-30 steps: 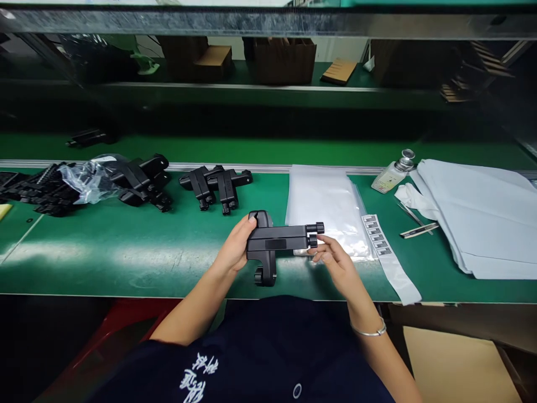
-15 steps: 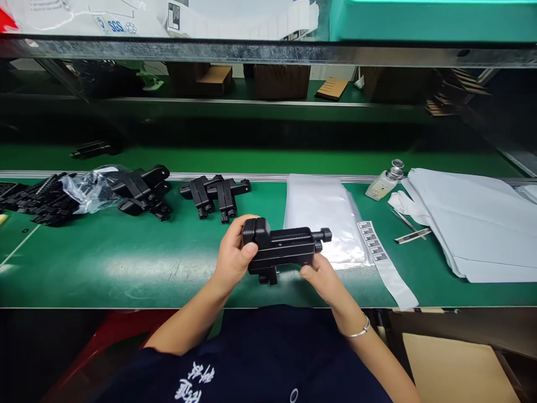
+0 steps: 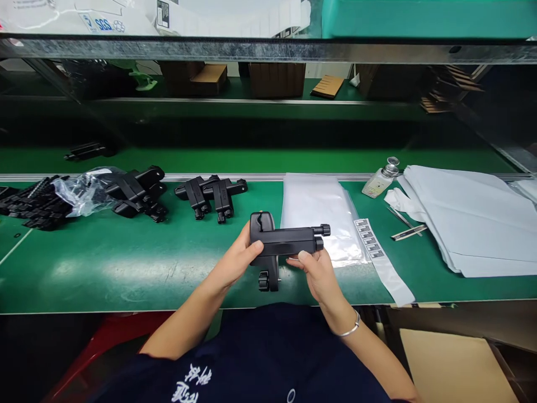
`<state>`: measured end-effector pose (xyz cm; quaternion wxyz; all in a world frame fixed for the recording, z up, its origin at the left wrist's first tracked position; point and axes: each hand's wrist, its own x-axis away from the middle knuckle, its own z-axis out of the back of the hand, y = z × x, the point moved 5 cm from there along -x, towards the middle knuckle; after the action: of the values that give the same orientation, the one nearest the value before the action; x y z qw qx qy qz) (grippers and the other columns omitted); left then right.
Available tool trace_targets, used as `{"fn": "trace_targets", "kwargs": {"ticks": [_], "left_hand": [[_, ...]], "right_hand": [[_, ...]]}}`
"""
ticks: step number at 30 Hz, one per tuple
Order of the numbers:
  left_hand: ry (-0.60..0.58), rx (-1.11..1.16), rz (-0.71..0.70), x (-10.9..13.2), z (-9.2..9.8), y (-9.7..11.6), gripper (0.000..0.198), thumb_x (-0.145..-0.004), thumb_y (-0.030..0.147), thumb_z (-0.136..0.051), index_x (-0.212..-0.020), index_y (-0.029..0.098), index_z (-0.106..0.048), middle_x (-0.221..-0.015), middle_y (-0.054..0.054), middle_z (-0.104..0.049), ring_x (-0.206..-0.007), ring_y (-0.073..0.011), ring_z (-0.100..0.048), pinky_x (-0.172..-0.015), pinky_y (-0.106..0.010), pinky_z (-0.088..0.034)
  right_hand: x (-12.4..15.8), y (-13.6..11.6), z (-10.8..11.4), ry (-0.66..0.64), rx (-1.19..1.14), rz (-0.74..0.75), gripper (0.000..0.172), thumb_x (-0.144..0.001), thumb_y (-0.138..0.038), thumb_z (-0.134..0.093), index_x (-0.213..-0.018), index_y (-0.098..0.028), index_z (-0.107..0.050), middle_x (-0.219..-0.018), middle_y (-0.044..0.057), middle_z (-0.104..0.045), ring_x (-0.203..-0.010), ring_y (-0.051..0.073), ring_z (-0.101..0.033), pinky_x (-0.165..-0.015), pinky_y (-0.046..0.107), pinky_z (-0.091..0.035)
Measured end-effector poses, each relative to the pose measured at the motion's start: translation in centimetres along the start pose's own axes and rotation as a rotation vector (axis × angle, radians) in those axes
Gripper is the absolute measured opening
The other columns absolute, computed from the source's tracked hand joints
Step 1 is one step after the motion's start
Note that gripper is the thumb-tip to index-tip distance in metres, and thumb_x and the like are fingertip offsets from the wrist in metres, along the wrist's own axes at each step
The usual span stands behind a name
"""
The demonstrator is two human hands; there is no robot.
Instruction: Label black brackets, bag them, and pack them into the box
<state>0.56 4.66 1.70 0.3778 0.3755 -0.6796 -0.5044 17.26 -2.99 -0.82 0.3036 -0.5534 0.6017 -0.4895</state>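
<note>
A black clamp bracket [image 3: 285, 242] is held up over the front of the bench, with two knobs at its right end and another knob on an arm hanging below. My left hand [image 3: 237, 260] is closed around its left end, thumb across the front and fingers hidden behind. At the lower right edge, my right hand [image 3: 316, 271] grips it with the thumb near the front and some fingers behind. Behind the bracket lies a stack of clear plastic bags [image 3: 312, 204]. A strip of labels [image 3: 380, 257] rests beside the bags.
Similar black brackets [image 3: 210, 196] lie at the back, with more brackets [image 3: 138, 193] and a plastic bag [image 3: 86, 190] farther left. To the right are a pump bottle [image 3: 381, 178], tweezers [image 3: 403, 217], a cutter knife [image 3: 409, 233] and white sheets [image 3: 474, 218]. A metal shelf edge [image 3: 268, 50] crosses above.
The bracket has been turned in my hands, so its smooth side faces me and its lower arm hangs farther down. My right hand has shifted slightly left along it.
</note>
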Motion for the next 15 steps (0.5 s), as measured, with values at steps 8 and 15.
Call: {"fn": "trace_targets", "kwargs": {"ticks": [8,15], "left_hand": [[0.157,0.05,-0.088,0.1,2.3,0.2,0.073,-0.069,0.054,-0.078,-0.133,0.025,-0.057,-0.13,-0.007,-0.063,-0.117,-0.0276,-0.059,-0.092,-0.031,-0.05],[0.163,-0.138,-0.301,1.0,5.1,1.1,0.09,-0.057,0.06,-0.083,-0.136,0.027,-0.056,-0.129,-0.009,-0.06,-0.113,-0.0315,-0.059,-0.096,-0.039,-0.049]], "right_hand": [[-0.7,-3.9,2.6,0.021,0.266,0.293,0.046,-0.09,-0.052,-0.064,-0.128,-0.027,-0.057,-0.116,0.008,-0.067,-0.101,0.022,-0.067,-0.087,0.039,-0.059],[-0.7,-4.8,1.8,-0.015,0.513,0.43,0.027,-0.093,-0.036,-0.064,-0.118,-0.028,-0.069,-0.109,0.007,-0.071,-0.095,0.022,-0.069,-0.085,0.039,-0.06]]}}
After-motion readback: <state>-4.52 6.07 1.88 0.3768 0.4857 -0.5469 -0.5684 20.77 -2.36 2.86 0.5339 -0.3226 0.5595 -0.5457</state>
